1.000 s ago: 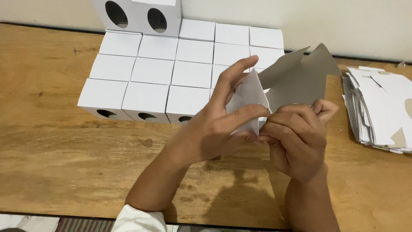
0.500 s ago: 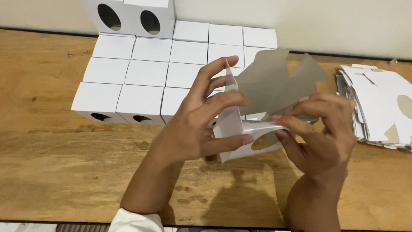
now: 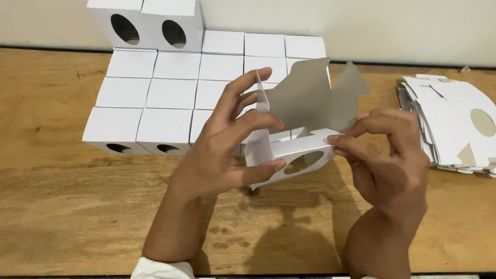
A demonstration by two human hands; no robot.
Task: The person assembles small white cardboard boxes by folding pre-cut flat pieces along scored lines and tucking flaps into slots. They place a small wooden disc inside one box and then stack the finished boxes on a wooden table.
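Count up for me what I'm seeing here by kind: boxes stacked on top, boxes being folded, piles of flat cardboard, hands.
Upper-layer white boxes: 2
Half-folded box: 1
Pile of flat blanks: 1
Hands: 2, left hand and right hand, both gripping the half-folded box
Total: 6
Lower-layer boxes are partly hidden, so they are left uncounted.

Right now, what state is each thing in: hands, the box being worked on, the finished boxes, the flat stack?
left hand: gripping the half-folded box
right hand: pinching the box's right edge
half-folded box: partly formed, grey flaps up and open
finished boxes: closed, in rows on the table, two stacked at the back
flat blanks: unfolded, piled at right
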